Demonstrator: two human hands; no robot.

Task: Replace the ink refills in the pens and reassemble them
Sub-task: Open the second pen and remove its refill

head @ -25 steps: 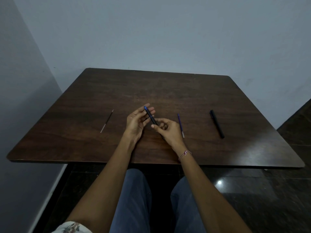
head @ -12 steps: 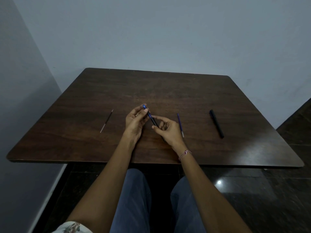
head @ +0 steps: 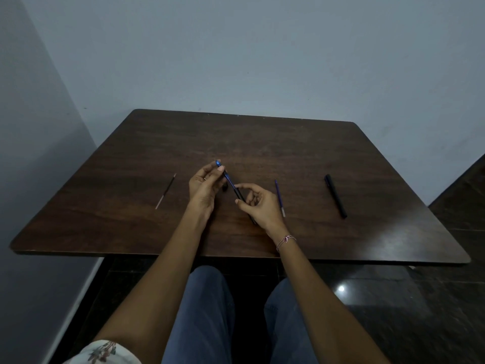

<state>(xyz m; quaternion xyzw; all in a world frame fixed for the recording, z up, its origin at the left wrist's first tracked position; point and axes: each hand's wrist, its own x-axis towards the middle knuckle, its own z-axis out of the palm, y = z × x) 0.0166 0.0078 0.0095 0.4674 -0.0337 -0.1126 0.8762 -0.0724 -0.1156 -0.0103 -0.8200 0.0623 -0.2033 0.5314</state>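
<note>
Both hands hold one pen (head: 234, 185) above the table (head: 262, 143) — the left hand (head: 206, 186) pinches its blue tip end, the right hand (head: 258, 203) grips the dark barrel. A blue refill (head: 279, 197) lies just right of the right hand, a black pen (head: 335, 196) farther right, a dark refill (head: 165, 191) well left.

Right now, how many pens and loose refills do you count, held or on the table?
Pens: 2 (blue-tipped pen held by left hand and right hand; black pen)
Loose refills: 2 (dark refill, blue refill)
Total: 4
</note>
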